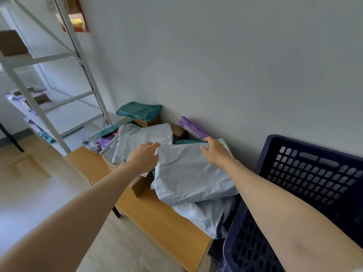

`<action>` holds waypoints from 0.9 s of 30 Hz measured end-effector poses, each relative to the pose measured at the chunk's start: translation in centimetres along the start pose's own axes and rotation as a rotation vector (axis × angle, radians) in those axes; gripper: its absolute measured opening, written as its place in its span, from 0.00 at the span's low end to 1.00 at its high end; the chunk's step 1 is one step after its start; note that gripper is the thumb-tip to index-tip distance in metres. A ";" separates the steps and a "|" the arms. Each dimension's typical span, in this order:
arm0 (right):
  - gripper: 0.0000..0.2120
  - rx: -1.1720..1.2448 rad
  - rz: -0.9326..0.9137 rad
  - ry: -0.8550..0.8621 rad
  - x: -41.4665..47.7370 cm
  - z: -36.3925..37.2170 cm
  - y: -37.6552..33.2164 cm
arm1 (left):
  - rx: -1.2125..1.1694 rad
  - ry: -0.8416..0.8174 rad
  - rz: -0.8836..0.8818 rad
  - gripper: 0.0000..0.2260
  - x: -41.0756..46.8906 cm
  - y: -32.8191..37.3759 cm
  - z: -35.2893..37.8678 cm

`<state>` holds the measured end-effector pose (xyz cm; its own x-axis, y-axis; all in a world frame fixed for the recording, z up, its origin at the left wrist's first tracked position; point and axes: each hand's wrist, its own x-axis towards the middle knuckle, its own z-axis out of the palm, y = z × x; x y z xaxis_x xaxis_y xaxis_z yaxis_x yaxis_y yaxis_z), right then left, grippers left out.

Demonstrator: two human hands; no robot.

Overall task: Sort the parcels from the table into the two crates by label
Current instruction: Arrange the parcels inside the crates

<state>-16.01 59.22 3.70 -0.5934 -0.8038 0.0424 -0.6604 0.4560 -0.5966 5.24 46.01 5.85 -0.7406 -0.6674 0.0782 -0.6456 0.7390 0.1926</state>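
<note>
Head camera looks down, tilted, onto the nearby table [157, 218].

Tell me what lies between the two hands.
In the head view, a pale grey parcel spans the gap, left hand and right hand gripping its top corners.

Blue crate [314, 145] cut by right edge, left hand [143, 158] fingertips hidden behind grey parcel [188, 173]

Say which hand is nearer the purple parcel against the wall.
Right. The right hand is beside the purple parcel; the left hand grips the grey parcel's left corner, farther away.
</note>
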 end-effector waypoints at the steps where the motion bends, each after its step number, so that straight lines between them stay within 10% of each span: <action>1: 0.23 -0.006 0.015 -0.004 0.9 0.4 0.0 | 0.005 -0.012 0.006 0.19 1.1 -0.5 0.2; 27: 0.23 0.089 0.631 0.227 8.4 12.5 -2.1 | -0.113 -0.348 0.482 0.17 22.1 -9.8 8.0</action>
<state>-13.87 46.76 -4.73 -0.9413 -0.2891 -0.1743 -0.1208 0.7705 -0.6259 -6.24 24.74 -2.11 -0.9746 -0.1758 -0.1388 -0.2121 0.9237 0.3191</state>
